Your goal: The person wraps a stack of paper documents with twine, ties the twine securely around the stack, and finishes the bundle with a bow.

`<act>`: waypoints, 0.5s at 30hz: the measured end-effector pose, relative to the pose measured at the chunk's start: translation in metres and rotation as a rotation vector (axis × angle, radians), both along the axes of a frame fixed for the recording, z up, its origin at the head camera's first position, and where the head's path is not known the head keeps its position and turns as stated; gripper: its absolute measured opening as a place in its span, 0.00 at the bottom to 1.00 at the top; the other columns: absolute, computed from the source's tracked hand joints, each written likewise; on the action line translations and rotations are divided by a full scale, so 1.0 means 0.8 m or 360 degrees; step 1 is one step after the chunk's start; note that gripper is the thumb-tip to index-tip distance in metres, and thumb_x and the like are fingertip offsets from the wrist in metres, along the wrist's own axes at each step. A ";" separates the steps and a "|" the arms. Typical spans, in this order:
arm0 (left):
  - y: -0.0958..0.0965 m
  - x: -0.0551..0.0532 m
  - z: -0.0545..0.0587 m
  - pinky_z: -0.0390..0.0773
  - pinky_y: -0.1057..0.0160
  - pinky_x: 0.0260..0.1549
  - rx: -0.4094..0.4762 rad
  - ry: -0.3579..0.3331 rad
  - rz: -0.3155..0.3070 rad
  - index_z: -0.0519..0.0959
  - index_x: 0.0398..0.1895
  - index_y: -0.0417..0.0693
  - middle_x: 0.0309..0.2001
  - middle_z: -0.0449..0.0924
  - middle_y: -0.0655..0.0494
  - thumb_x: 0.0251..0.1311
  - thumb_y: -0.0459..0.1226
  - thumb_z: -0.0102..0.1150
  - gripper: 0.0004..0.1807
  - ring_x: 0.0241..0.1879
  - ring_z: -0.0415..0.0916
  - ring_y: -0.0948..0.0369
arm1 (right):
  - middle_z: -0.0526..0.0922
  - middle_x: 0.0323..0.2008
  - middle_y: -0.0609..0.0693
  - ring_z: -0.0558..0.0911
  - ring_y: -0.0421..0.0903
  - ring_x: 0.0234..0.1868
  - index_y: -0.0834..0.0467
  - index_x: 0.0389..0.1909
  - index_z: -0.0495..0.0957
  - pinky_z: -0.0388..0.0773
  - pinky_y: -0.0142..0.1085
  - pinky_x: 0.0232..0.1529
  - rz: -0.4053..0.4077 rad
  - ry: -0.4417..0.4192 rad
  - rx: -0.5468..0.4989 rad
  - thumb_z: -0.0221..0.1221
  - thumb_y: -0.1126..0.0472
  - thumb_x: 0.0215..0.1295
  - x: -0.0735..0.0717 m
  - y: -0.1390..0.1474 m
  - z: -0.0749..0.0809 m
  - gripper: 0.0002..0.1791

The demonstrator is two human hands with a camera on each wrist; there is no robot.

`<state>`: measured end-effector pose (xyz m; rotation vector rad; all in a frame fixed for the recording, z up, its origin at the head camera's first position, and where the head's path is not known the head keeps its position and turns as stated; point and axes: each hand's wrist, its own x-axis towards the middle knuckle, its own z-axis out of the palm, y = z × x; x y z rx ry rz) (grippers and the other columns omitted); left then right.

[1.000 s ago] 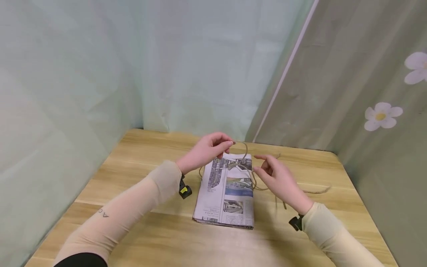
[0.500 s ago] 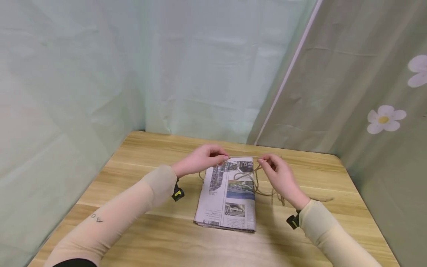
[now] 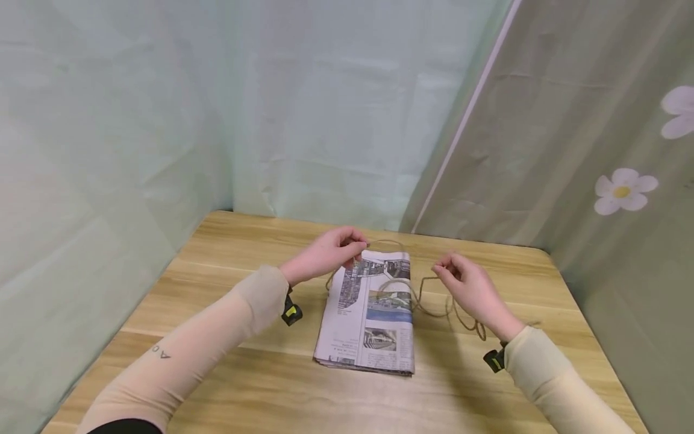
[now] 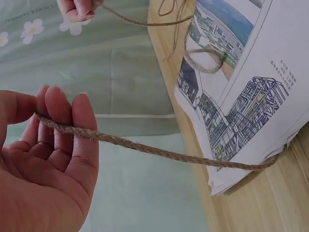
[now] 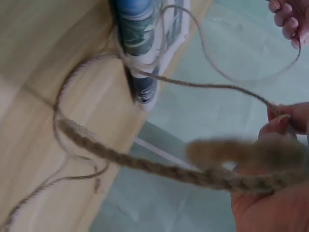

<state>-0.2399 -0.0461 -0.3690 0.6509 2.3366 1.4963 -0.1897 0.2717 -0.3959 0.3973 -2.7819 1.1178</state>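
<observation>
1. The twine (image 4: 145,149) reached both hands; one loop lay on the newspapers' top sheet, and more coils hung or lay over the table to their right.
2. The left hand (image 3: 328,250), above the papers' far left corner, pinched the twine near its end between thumb and fingers; a length ran from there to the papers' left edge.
3. The right hand (image 3: 472,289), raised to the right of the papers, pinched another length between thumb and fingertips; that stretch led back to their right side.
4. The folded newspapers (image 3: 358,325) lay flat between the forearms, printed with pictures and columns.
5. Beneath them was the wood-grained table (image 3: 244,374).
6. Pale sleeves (image 3: 184,343) covered both forearms, a black wrist device (image 3: 291,313) at each cuff.
7. Behind hung a pale green curtain (image 3: 325,120); white flowers (image 3: 626,191) marked the right side.
</observation>
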 end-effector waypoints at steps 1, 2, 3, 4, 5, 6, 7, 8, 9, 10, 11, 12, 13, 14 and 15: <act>-0.001 -0.001 0.000 0.81 0.57 0.35 0.0007 0.0002 0.0011 0.78 0.53 0.45 0.36 0.82 0.49 0.77 0.41 0.54 0.11 0.34 0.80 0.49 | 0.78 0.29 0.49 0.74 0.46 0.29 0.57 0.45 0.81 0.73 0.38 0.30 0.0012 -0.0031 -0.0007 0.59 0.55 0.76 -0.001 0.000 -0.002 0.09; -0.005 -0.001 0.001 0.81 0.57 0.35 0.0004 0.0009 0.0032 0.78 0.53 0.46 0.36 0.82 0.49 0.76 0.42 0.55 0.11 0.34 0.80 0.50 | 0.77 0.28 0.49 0.74 0.46 0.28 0.56 0.46 0.81 0.73 0.38 0.29 0.0039 -0.0060 -0.0004 0.60 0.55 0.76 -0.005 -0.005 -0.005 0.09; -0.009 0.000 0.001 0.81 0.57 0.34 0.0000 0.0015 0.0048 0.78 0.53 0.46 0.36 0.81 0.48 0.76 0.42 0.55 0.11 0.34 0.80 0.50 | 0.77 0.27 0.49 0.73 0.46 0.27 0.57 0.48 0.81 0.72 0.38 0.29 0.0074 -0.0094 0.0007 0.60 0.56 0.75 -0.009 -0.010 -0.010 0.09; -0.013 0.000 0.002 0.81 0.56 0.35 -0.0006 0.0023 0.0062 0.79 0.52 0.46 0.36 0.81 0.47 0.76 0.43 0.56 0.12 0.34 0.79 0.50 | 0.76 0.26 0.48 0.73 0.45 0.25 0.57 0.50 0.81 0.72 0.39 0.27 0.0104 -0.0139 0.0033 0.60 0.56 0.75 -0.014 -0.017 -0.014 0.10; -0.017 0.002 0.002 0.80 0.56 0.35 -0.0011 0.0030 0.0073 0.79 0.51 0.47 0.36 0.81 0.45 0.76 0.43 0.55 0.11 0.34 0.79 0.51 | 0.76 0.25 0.48 0.72 0.45 0.24 0.58 0.52 0.81 0.71 0.39 0.26 0.0130 -0.0181 0.0080 0.60 0.56 0.75 -0.018 -0.026 -0.020 0.12; -0.020 0.003 0.002 0.81 0.56 0.36 -0.0016 0.0040 0.0084 0.79 0.51 0.47 0.36 0.81 0.45 0.76 0.43 0.55 0.11 0.34 0.79 0.52 | 0.75 0.24 0.47 0.72 0.45 0.23 0.58 0.54 0.81 0.70 0.39 0.25 0.0159 -0.0211 0.0144 0.60 0.57 0.74 -0.023 -0.035 -0.026 0.13; -0.023 0.005 0.002 0.81 0.56 0.37 -0.0016 0.0045 0.0093 0.79 0.51 0.47 0.36 0.81 0.45 0.77 0.43 0.55 0.11 0.34 0.79 0.53 | 0.75 0.22 0.48 0.72 0.45 0.21 0.59 0.56 0.81 0.70 0.40 0.24 0.0189 -0.0220 0.0223 0.61 0.57 0.74 -0.029 -0.044 -0.032 0.15; -0.026 0.007 0.002 0.82 0.57 0.38 -0.0011 0.0043 0.0102 0.79 0.51 0.47 0.36 0.81 0.44 0.77 0.43 0.54 0.11 0.35 0.80 0.53 | 0.77 0.23 0.47 0.73 0.44 0.21 0.59 0.57 0.81 0.71 0.41 0.24 0.0200 -0.0204 0.0321 0.61 0.58 0.73 -0.034 -0.052 -0.039 0.16; -0.029 0.009 0.001 0.83 0.57 0.40 -0.0003 0.0039 0.0112 0.79 0.51 0.47 0.37 0.81 0.45 0.77 0.43 0.54 0.11 0.36 0.80 0.53 | 0.79 0.24 0.48 0.75 0.44 0.22 0.59 0.57 0.81 0.73 0.42 0.25 0.0199 -0.0192 0.0408 0.61 0.58 0.72 -0.040 -0.059 -0.045 0.17; -0.030 0.010 0.001 0.83 0.57 0.41 0.0001 0.0043 0.0126 0.80 0.50 0.47 0.37 0.81 0.46 0.77 0.43 0.54 0.11 0.37 0.81 0.52 | 0.81 0.26 0.48 0.77 0.44 0.24 0.59 0.57 0.81 0.75 0.43 0.27 0.0187 -0.0185 0.0482 0.61 0.57 0.72 -0.046 -0.065 -0.051 0.17; -0.031 0.011 0.002 0.83 0.57 0.41 0.0005 0.0045 0.0137 0.80 0.50 0.48 0.37 0.82 0.47 0.77 0.42 0.53 0.10 0.38 0.81 0.51 | 0.83 0.28 0.50 0.79 0.45 0.26 0.59 0.56 0.81 0.77 0.45 0.29 0.0174 -0.0179 0.0537 0.61 0.57 0.72 -0.052 -0.068 -0.057 0.17; -0.030 0.012 0.002 0.83 0.57 0.42 0.0017 0.0044 0.0142 0.80 0.51 0.47 0.37 0.82 0.49 0.77 0.42 0.54 0.10 0.39 0.81 0.51 | 0.85 0.31 0.50 0.80 0.45 0.28 0.60 0.56 0.82 0.78 0.46 0.31 0.0155 -0.0180 0.0576 0.61 0.56 0.71 -0.058 -0.069 -0.063 0.17; -0.028 0.012 0.002 0.83 0.57 0.42 0.0029 0.0041 0.0140 0.80 0.50 0.47 0.36 0.82 0.49 0.77 0.42 0.54 0.10 0.39 0.81 0.51 | 0.86 0.34 0.51 0.81 0.46 0.30 0.60 0.54 0.82 0.79 0.47 0.33 0.0131 -0.0193 0.0600 0.61 0.55 0.71 -0.063 -0.067 -0.068 0.17; -0.024 0.011 0.003 0.83 0.57 0.42 0.0040 0.0037 0.0129 0.80 0.50 0.47 0.36 0.82 0.50 0.77 0.42 0.54 0.10 0.39 0.81 0.51 | 0.86 0.36 0.52 0.81 0.46 0.32 0.59 0.53 0.83 0.79 0.47 0.35 0.0102 -0.0222 0.0610 0.61 0.54 0.71 -0.066 -0.063 -0.072 0.16; -0.019 0.009 0.003 0.83 0.57 0.42 0.0047 0.0041 0.0109 0.80 0.51 0.47 0.36 0.82 0.50 0.77 0.43 0.55 0.11 0.39 0.81 0.51 | 0.86 0.37 0.52 0.81 0.47 0.32 0.59 0.52 0.83 0.79 0.47 0.34 0.0085 -0.0254 0.0606 0.61 0.54 0.71 -0.069 -0.056 -0.075 0.15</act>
